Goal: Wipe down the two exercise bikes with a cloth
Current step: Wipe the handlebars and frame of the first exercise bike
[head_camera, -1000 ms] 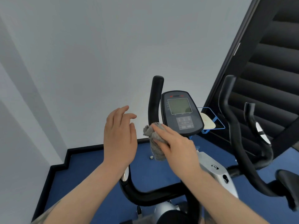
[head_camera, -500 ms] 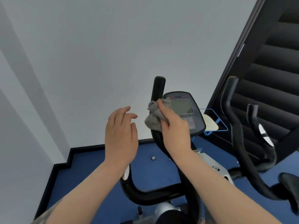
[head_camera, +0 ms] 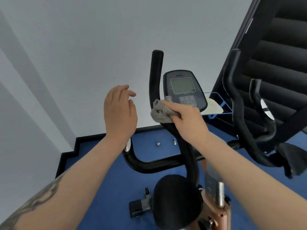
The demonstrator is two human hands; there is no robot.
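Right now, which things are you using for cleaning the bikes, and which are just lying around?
For the job:
- grey cloth, held in the right hand
- near bike's handlebar and console
- second bike, on the right

Just lying about:
- two small metal bits on the blue floor
- left hand, holding nothing

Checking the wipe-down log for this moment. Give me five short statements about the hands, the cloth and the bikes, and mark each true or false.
1. The right hand holds the grey cloth. True.
2. The cloth is pressed flat on the console screen. False: it sits at the lower left edge of the console, against the upright black handlebar.
3. The left hand grips a handlebar. False: it is raised with loose fingers and holds nothing.
4. A second bike's black handlebars stand to the right. True.
5. The floor is red. False: it is blue.
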